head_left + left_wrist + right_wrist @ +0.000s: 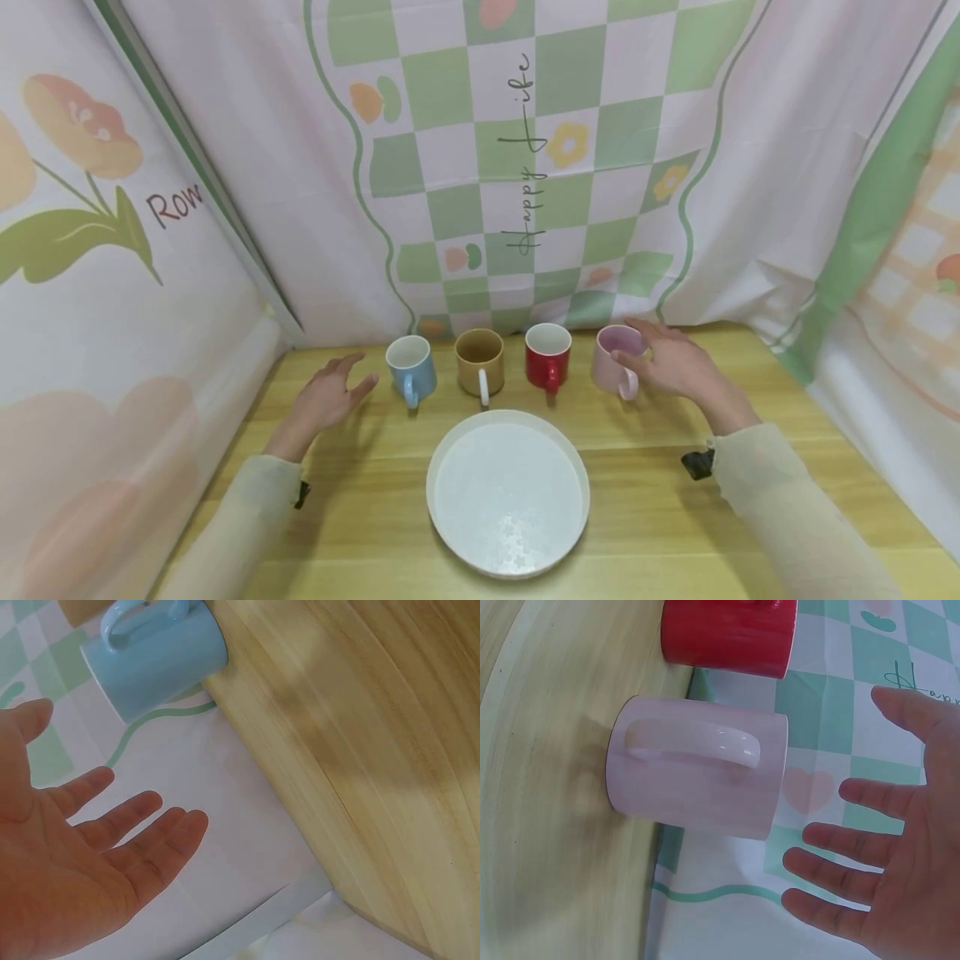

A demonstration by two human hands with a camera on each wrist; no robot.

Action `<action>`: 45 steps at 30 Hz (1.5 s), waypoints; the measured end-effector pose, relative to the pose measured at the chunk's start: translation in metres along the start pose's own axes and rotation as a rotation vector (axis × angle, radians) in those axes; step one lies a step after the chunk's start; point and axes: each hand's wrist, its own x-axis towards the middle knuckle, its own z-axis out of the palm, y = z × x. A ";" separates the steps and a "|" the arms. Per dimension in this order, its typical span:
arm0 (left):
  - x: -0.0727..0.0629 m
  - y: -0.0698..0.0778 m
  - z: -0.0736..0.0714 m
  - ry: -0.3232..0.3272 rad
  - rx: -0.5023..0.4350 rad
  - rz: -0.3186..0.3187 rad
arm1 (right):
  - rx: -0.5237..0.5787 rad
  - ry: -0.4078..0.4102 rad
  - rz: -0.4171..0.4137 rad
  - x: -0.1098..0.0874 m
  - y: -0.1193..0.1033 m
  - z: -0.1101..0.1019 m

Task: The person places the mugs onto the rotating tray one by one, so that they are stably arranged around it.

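Four mugs would be several: a light blue mug (pixel 411 367), a tan mug (pixel 474 367) with a white handle, a red mug (pixel 546 358) and a pink mug (pixel 611 367) stand upright in a row, handles toward me. My left hand (pixel 327 398) hovers left of the blue mug with fingers spread, apart from it; the left wrist view shows the same gap to the blue mug (pixel 157 660). Beside and above the pink mug (pixel 697 787) is my right hand (pixel 678 362), fingers extended and holding nothing. A round white tray (pixel 510 492) lies in front of the mugs.
The mugs and tray share a wooden table (pixel 645 517). Behind it hangs a checkered green and white cloth (pixel 570 75), close to the mugs. Printed cloth walls stand at the left (pixel 112 333) and right.
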 end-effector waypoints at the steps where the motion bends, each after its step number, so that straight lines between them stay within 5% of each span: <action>1: 0.000 0.000 0.000 -0.004 0.000 0.000 | 0.006 0.002 -0.004 0.000 0.000 0.000; 45: -0.003 0.003 0.005 -0.036 -0.057 0.026 | 0.217 -0.003 -0.052 0.001 -0.004 -0.001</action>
